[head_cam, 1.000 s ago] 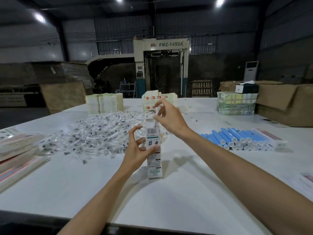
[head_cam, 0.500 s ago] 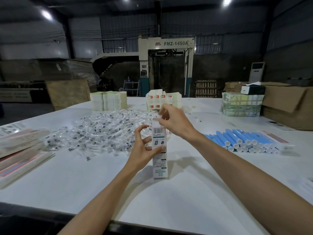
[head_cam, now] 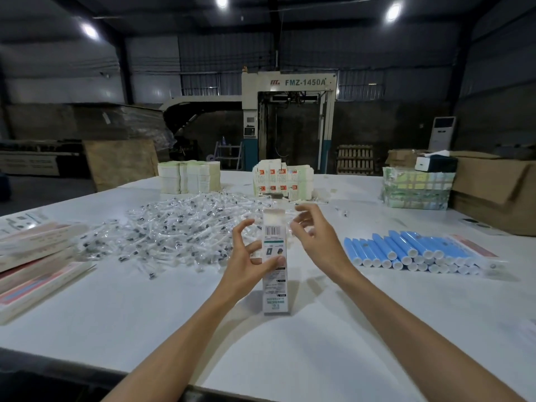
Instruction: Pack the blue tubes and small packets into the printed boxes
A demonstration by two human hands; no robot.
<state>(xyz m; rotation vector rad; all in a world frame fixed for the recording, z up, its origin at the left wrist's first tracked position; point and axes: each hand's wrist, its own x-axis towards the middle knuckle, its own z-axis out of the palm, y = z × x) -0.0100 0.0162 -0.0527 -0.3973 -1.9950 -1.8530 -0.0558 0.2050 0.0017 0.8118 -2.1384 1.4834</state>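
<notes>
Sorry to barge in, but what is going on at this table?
A person is packing. The left hand grips a printed box standing upright on the table, while the right hand hovers loosely open beside its top. Blue tubes lie to the right and a heap of small packets behind, to the left.

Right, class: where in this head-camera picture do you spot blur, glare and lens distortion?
Head view, blur: the right hand smears at its fingers. Head view, glare: the ceiling lamp flares white, the top of the printed box washes out. Head view, distortion: the wall post leans inward.
</notes>
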